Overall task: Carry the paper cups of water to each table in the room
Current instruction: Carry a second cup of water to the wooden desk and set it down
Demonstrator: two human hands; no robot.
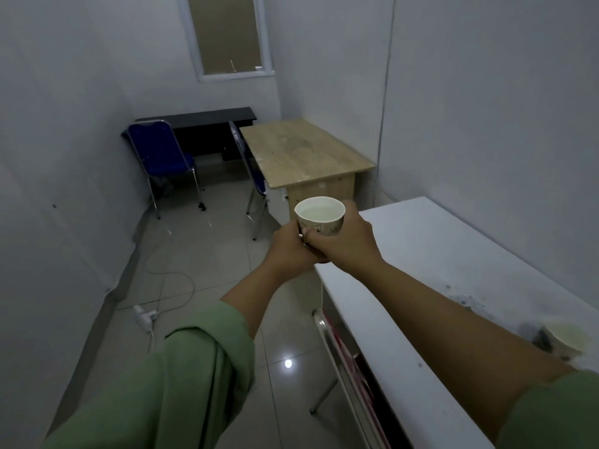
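Observation:
A white paper cup filled with water is held out in front of me, upright. My left hand and my right hand both wrap around its lower half. The cup hangs over the floor, just off the near corner of the white table on my right. A second paper cup stands blurred on that white table at its near right end. Ahead stands a light wooden table against the right wall, and behind it a black table along the back wall.
A blue chair stands by the black table, and another blue chair is tucked against the wooden table's left side. A white power strip with a cable lies on the tiled floor at the left. A metal chair frame sits under the white table.

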